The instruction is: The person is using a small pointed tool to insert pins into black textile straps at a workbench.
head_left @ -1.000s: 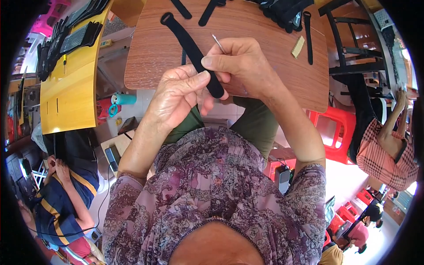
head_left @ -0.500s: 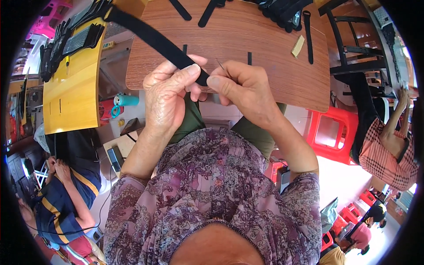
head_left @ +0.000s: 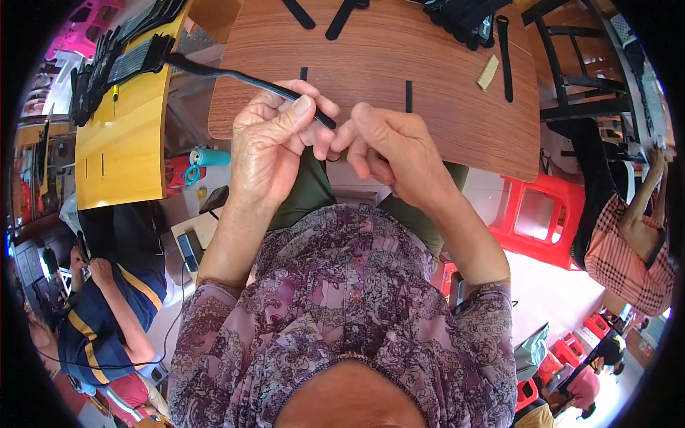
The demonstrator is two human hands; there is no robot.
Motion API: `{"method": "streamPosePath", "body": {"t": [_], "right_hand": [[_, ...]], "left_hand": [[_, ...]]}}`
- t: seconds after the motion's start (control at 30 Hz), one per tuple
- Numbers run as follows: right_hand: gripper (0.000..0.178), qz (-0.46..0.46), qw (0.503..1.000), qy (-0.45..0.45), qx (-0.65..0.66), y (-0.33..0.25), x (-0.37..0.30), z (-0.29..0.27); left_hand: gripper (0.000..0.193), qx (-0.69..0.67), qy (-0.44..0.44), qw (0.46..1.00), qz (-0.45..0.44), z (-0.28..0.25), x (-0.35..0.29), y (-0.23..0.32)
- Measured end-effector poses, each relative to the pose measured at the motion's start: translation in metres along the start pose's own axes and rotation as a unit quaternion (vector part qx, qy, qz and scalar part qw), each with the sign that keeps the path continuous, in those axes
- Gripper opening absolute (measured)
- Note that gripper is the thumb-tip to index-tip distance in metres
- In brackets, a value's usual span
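Observation:
My left hand (head_left: 267, 139) pinches a long black strap (head_left: 221, 73) between thumb and fingers close to its near end. The strap is turned nearly edge-on, and its far part reaches up and left past the table's left side. My right hand (head_left: 399, 146) is beside that near end, its fingers curled; the index finger is close to the strap's tip. Whatever the curled fingers hold is hidden. Both hands are above the near edge of a brown wood-look table (head_left: 321, 57).
More black straps (head_left: 504, 60) and a black pile (head_left: 464, 21) lie on the table, with a tan strip (head_left: 488, 73). To the left is a yellow table (head_left: 121, 157) with black bundles; a teal bottle (head_left: 210, 158) is beside it. A red stool (head_left: 539, 214) stands right. People sit on both sides.
The strap has rolled from flat to nearly edge-on, and its far end has dropped lower. My right hand's fingers have shifted; the thin needle-like thing seen in them earlier no longer shows.

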State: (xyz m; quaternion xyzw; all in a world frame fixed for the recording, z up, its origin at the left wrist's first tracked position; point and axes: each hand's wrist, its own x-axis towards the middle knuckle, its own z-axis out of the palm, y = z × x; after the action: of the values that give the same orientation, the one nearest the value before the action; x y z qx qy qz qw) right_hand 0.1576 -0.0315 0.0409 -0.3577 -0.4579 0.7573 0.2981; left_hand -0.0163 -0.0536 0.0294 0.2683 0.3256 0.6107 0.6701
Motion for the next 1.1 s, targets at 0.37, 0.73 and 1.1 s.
{"method": "streamPosePath", "body": {"t": [0.37, 0.73, 1.1], "right_hand": [[0.031, -0.126, 0.978, 0.035, -0.164, 0.010, -0.010, -0.002], [0.036, -0.168, 0.963, 0.048, -0.206, 0.024, -0.006, 0.001], [0.038, -0.131, 0.981, 0.022, -0.141, 0.017, -0.005, 0.008]], "left_hand": [[0.016, -0.007, 0.034, 0.999, 0.003, -0.006, 0.004, -0.006], [0.014, 0.026, 0.071, 0.996, 0.043, -0.006, 0.002, -0.006], [0.016, 0.054, 0.076, 0.993, 0.072, -0.007, 0.001, -0.007]]}}
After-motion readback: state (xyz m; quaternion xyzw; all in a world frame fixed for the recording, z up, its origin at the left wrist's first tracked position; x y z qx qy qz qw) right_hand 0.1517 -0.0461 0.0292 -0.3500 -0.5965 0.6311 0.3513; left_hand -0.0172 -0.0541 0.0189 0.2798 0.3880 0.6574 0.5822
